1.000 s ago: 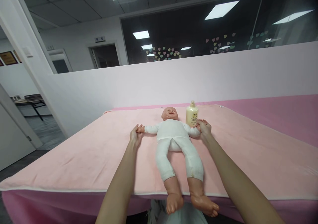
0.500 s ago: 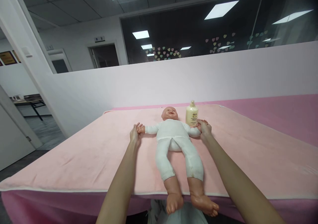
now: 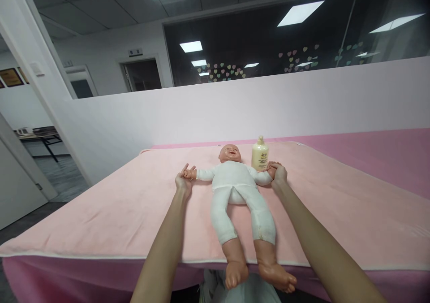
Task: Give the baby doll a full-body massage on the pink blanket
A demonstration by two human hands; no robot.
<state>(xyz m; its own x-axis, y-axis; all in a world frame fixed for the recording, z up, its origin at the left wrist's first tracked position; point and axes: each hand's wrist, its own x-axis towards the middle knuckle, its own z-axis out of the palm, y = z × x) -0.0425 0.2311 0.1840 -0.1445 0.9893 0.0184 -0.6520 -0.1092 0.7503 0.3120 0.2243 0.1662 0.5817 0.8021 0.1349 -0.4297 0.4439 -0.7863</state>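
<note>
A baby doll (image 3: 239, 191) in a white suit lies on its back on the pink towel (image 3: 101, 213), arms spread, bare feet past the front edge. My left hand (image 3: 183, 178) holds the doll's right hand, fingers partly lifted around it. My right hand (image 3: 277, 173) is closed round the doll's other hand, right beside a cream pump bottle (image 3: 260, 155) that stands upright by the doll's head.
A darker pink cover (image 3: 379, 155) spreads over the table to the right. A pale partition wall (image 3: 235, 106) runs behind the table, with dark glass above it. An open doorway and floor lie at the left.
Both hands keep their grip on the doll's hands. My left fingers have opened slightly; the doll and the bottle have not moved.
</note>
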